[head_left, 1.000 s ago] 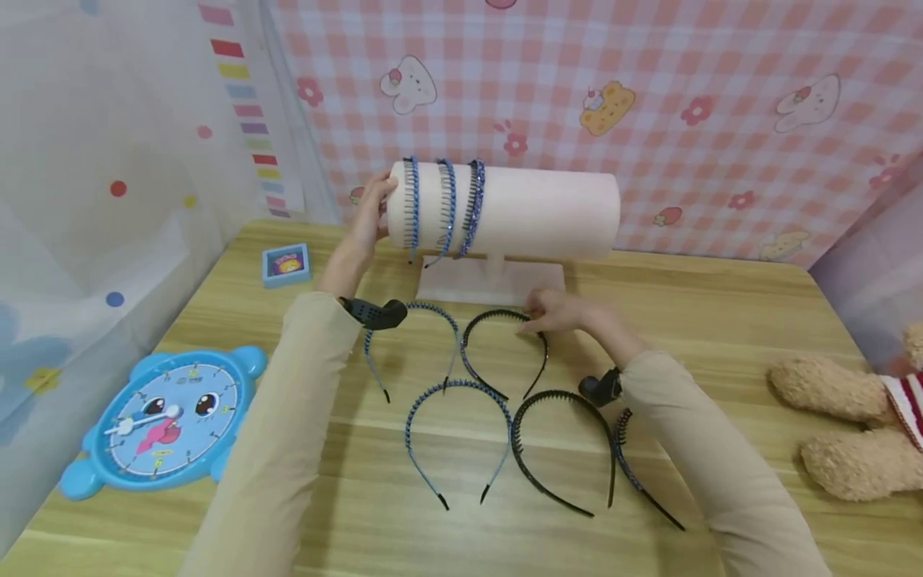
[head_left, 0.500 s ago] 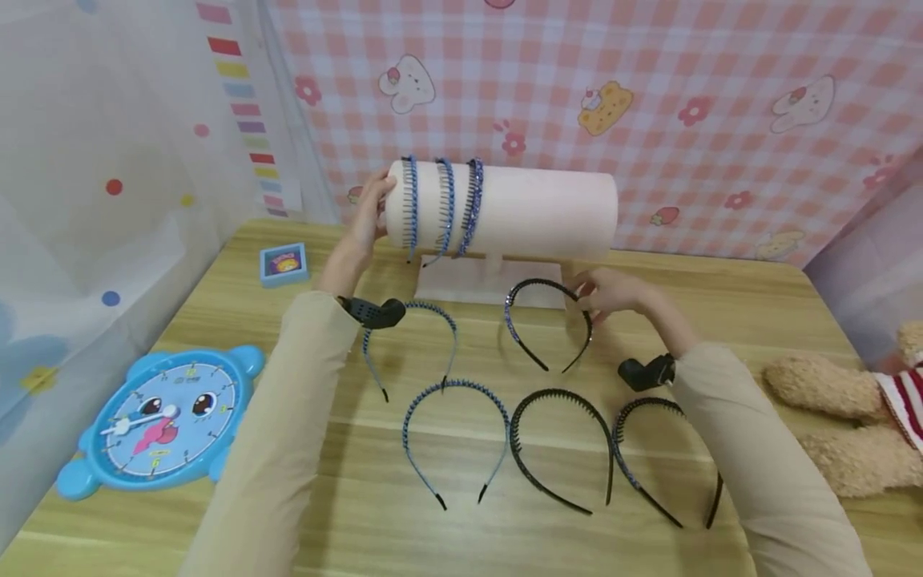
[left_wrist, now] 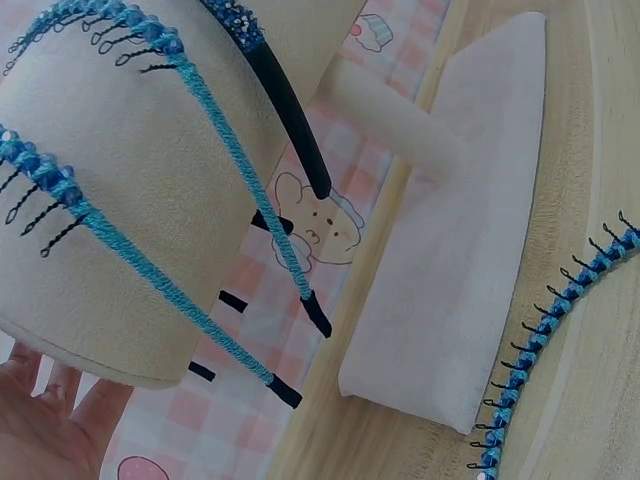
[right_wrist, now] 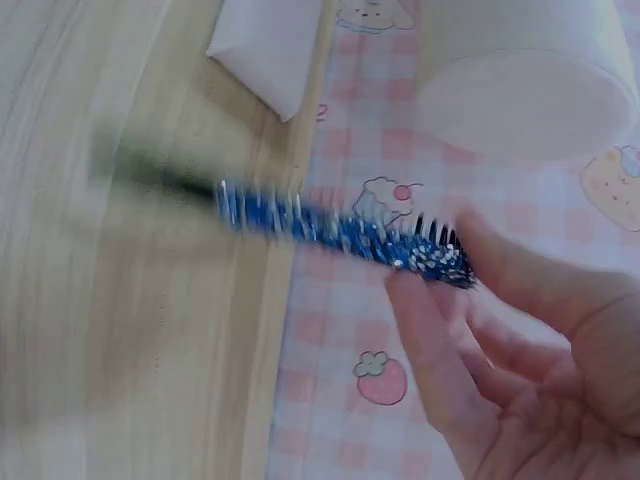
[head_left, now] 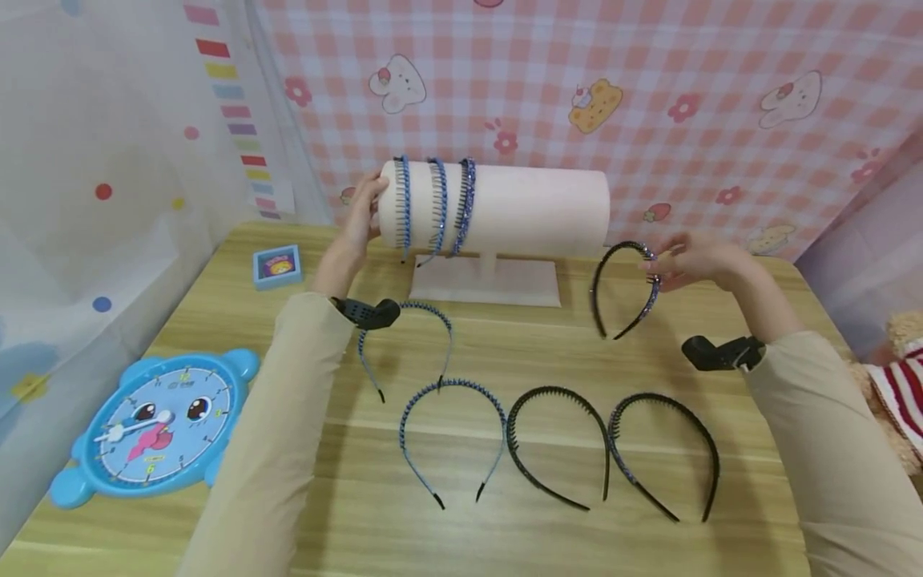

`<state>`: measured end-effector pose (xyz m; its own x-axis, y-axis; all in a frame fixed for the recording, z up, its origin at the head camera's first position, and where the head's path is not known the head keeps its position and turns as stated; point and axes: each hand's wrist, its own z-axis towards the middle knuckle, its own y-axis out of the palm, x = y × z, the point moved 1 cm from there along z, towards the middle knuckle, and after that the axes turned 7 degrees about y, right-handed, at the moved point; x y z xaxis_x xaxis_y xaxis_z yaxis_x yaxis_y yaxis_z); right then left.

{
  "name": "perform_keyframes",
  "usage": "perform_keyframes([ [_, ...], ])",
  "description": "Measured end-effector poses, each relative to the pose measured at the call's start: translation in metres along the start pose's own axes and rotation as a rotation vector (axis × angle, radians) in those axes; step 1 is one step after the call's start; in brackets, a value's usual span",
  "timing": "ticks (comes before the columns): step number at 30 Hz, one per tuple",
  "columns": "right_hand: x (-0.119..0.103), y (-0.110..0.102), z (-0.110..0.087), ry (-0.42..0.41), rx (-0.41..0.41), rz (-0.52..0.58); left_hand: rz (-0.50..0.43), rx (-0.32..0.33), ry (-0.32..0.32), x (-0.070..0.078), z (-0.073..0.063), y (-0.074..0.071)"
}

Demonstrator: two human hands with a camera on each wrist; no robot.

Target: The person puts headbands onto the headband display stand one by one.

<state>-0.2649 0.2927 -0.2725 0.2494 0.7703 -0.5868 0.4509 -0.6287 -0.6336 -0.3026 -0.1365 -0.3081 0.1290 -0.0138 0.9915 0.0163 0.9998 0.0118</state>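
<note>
My right hand pinches a dark toothed headband with blue glitter beads between thumb and fingers, raised right of the display stand. In the right wrist view the beaded part of this headband is blurred. My left hand touches the left end of the stand's pale padded roll, its fingers extended against the end in the left wrist view. Around the roll's left half sit two blue braided headbands and a glittery dark blue headband.
On the wooden table lie two blue braided headbands, a black toothed headband and a dark blue-beaded headband. A blue toy clock and small blue frame are at left. A plush toy is at right.
My right hand has picked the dark glitter headband up off the table, carried it right and upward, and turned it round. My left hand stays at the roll's end.
</note>
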Motion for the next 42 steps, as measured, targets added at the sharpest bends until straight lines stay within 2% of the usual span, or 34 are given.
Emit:
perform_keyframes([
  [8, -0.020, -0.002, -0.006, -0.078, 0.254, 0.178, 0.004, -0.003, -0.005, 0.001, -0.001, 0.000],
  [13, -0.045, 0.006, -0.017, -0.122, 0.376, 0.193, 0.005, 0.002, -0.005, 0.002, 0.000, 0.001],
  [16, -0.059, 0.012, -0.023, -0.138, 0.414, 0.200, 0.007, 0.003, -0.005, 0.002, 0.000, 0.000],
  [22, -0.078, 0.024, -0.025, -0.172, 0.421, 0.206, 0.007, -0.002, 0.001, 0.001, 0.000, 0.000],
  [27, -0.084, 0.030, -0.020, -0.226, 0.420, 0.208, 0.006, -0.005, 0.013, 0.001, 0.000, 0.000],
  [33, -0.083, 0.026, -0.016, -0.208, 0.457, 0.056, 0.010, -0.013, 0.011, 0.001, 0.000, 0.001],
  [36, -0.082, 0.022, -0.015, -0.230, 0.399, -0.046, 0.004, -0.011, 0.011, 0.001, 0.001, 0.001],
  [39, -0.080, 0.020, -0.012, -0.288, 0.318, -0.099, 0.002, -0.008, 0.010, 0.001, 0.001, 0.000],
  [42, -0.076, 0.021, -0.011, -0.345, 0.301, -0.142, 0.000, -0.005, 0.007, 0.000, 0.001, 0.000],
])
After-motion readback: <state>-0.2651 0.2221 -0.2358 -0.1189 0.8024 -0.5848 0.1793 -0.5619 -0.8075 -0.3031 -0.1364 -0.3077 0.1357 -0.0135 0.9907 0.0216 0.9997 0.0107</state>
